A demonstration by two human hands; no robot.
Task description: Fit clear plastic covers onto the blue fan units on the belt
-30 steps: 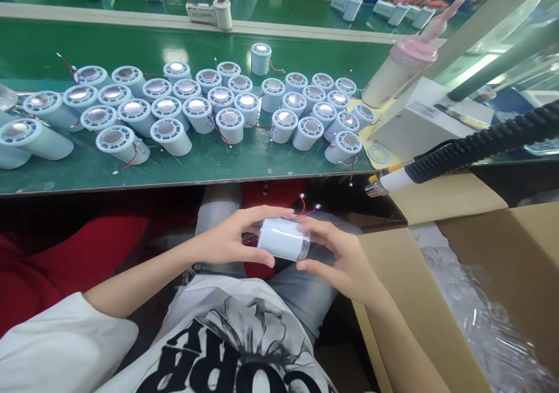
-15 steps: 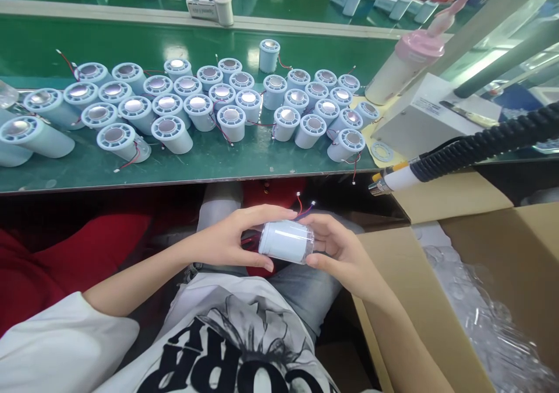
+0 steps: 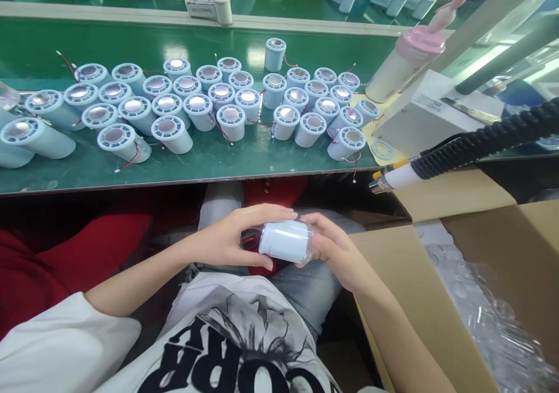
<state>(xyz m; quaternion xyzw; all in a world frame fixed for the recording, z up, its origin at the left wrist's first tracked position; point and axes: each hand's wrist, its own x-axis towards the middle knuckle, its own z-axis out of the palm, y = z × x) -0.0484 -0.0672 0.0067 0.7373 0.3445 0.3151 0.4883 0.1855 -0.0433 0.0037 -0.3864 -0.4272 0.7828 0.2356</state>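
Observation:
Over my lap, below the table edge, both hands hold one pale blue cylinder [image 3: 286, 240] lying on its side. My left hand [image 3: 231, 239] wraps its left end with fingers over the top and thumb beneath. My right hand [image 3: 336, 247] cups the right end, which has a clear cap. Thin red wires show between my left palm and the cylinder. Several more pale blue cylinders [image 3: 231, 119] with shiny round tops and red wires stand or lie on the green table [image 3: 196, 169].
A black corrugated hose with a white and yellow nozzle [image 3: 395, 179] hangs at the right. An open cardboard box [image 3: 437, 323] with clear plastic parts sits by my right arm. A pink-lidded bottle [image 3: 404, 61] and a white device [image 3: 423, 116] stand on the table's right.
The cylinder's wire ends, which stuck up above my fingers, have dropped out of sight. My right hand has closed further round the capped end.

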